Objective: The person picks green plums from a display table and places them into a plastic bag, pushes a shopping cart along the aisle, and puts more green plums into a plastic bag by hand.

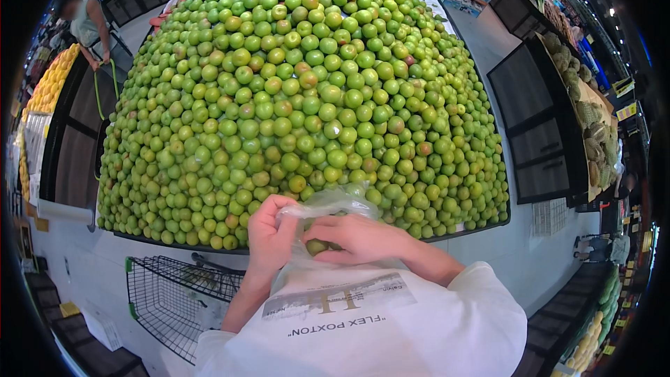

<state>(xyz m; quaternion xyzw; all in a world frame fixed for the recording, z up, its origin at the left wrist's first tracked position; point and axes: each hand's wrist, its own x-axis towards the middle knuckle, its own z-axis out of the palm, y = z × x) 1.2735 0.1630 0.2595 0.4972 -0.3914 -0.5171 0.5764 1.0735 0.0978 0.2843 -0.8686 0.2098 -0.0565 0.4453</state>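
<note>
A large heap of green plums (314, 107), some blushed yellow or red, fills the display stand before me. At its front edge my left hand (271, 233) pinches the rim of a clear plastic bag (340, 202) between thumb and fingers. My right hand (358, 240) is at the bag's mouth, its fingers curled around a green plum (316, 246). More fruit may be behind those fingers; they hide it. The bag's lower part hangs against my white shirt (419, 319) and is hard to make out.
A black wire shopping cart (172, 293) with green corners stands at lower left. Across the left aisle is a person (97, 31) near a stand of yellow fruit (52, 84). A dark cabinet (542, 141) bearing spiky brown fruit (594, 131) borders the right aisle.
</note>
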